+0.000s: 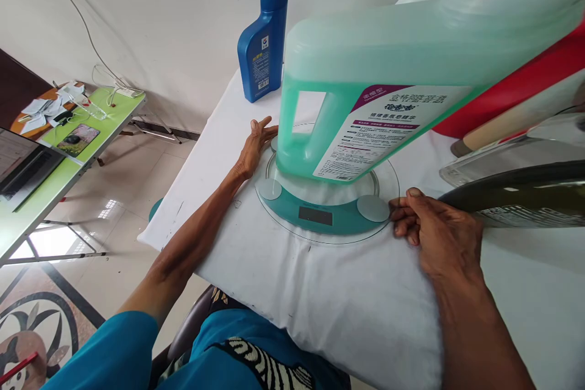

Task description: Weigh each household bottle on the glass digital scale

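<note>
A round glass scale [292, 213] with a teal band and a dark display lies on the white cloth. On it stands a large translucent jug of green liquid [297, 49] with a white and purple label. At the scale's left rim is my left hand [253, 149], thumb raised and fingers stretched out, partly hidden near the jug. My right hand [441, 231] is closed at the right rim, fingers curled at the glass edge beside a pale round pad. A blue bottle [262, 42] stands upright behind the left hand.
At right are a dark glass bottle [539, 195], a clear plastic container [484, 152] and a red object [525, 82]. A white cloth [356, 298] covers the table. Across the floor to the left, a green table [98, 128] bears a laptop [27, 164] and papers.
</note>
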`<action>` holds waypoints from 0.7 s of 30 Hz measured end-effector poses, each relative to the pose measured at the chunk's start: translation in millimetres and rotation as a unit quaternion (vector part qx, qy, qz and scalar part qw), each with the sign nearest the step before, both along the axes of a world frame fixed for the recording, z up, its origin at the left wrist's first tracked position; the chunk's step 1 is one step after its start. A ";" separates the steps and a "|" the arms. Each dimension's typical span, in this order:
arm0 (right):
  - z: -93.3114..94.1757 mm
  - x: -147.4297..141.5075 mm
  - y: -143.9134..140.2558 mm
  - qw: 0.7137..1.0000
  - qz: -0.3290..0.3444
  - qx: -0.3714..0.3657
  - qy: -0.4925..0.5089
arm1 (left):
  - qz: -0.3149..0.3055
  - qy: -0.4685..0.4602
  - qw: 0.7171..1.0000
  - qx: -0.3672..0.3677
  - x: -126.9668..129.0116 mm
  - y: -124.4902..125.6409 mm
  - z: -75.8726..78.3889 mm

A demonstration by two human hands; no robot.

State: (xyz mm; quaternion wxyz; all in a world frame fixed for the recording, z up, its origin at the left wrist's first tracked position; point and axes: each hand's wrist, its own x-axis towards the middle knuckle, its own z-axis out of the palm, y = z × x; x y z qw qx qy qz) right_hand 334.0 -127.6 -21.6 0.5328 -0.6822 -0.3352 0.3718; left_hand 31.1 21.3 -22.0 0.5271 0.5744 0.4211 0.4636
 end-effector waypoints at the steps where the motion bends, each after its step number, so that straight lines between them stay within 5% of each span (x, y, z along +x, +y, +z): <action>1: 0.8 0.0 0.1 1.000 -0.004 -0.001 0.002 | -0.001 -0.001 1.000 0.003 0.8 0.8 -0.4; 21: 13.3 -7.1 -6.0 0.999 -0.042 -0.005 0.016 | 0.003 -0.016 1.000 -0.023 9.7 -5.3 -2.5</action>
